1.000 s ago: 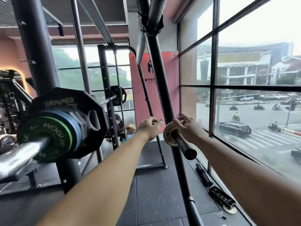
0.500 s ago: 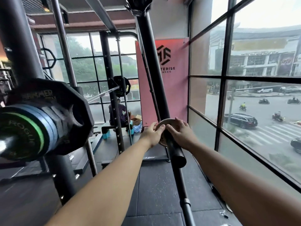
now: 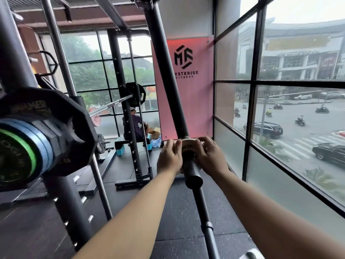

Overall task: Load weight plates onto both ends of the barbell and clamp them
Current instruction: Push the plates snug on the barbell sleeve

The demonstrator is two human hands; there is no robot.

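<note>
Window panes [image 3: 291, 116] close off the right side, so the reach runs straight ahead beside the slanted rack post [image 3: 168, 81]. Left of it, well apart from the hands, a black plate [image 3: 61, 128], blue plates [image 3: 43, 146] and a green-rimmed plate [image 3: 16, 157] already sit on the near barbell end, which they hide. A black peg [image 3: 192, 172] juts from the post toward the camera, with the small pale plate [image 3: 188, 144] threaded on near its root. Left grip [image 3: 169, 157] and right grip [image 3: 211, 156] curl round its rim from opposite sides, probably to keep it square on the peg. No clamp shows. Beyond, a seated person [image 3: 133, 126].
</note>
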